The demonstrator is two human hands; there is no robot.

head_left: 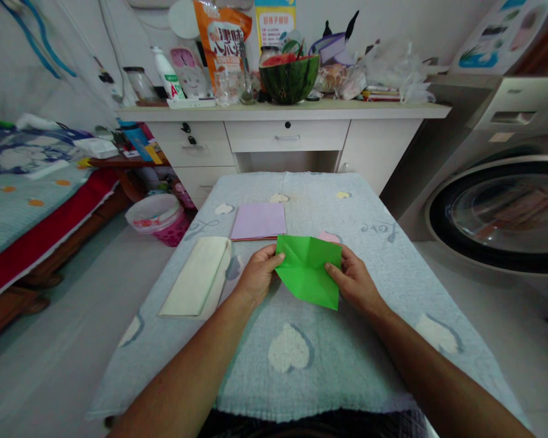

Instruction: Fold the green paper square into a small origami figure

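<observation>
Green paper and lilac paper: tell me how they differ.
The green paper is creased and folded at an angle; the lilac paper lies flat and square. The green paper is pinched between left hand and right hand; the lilac paper lies untouched, farther away. Both are thin coloured sheets over the towel-covered table.

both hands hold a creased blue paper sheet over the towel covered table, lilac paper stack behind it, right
Not quite: the head view shows the creased paper sheet is green, not blue. Left hand and right hand do hold it over the towel-covered table, lilac paper stack behind it.
</observation>
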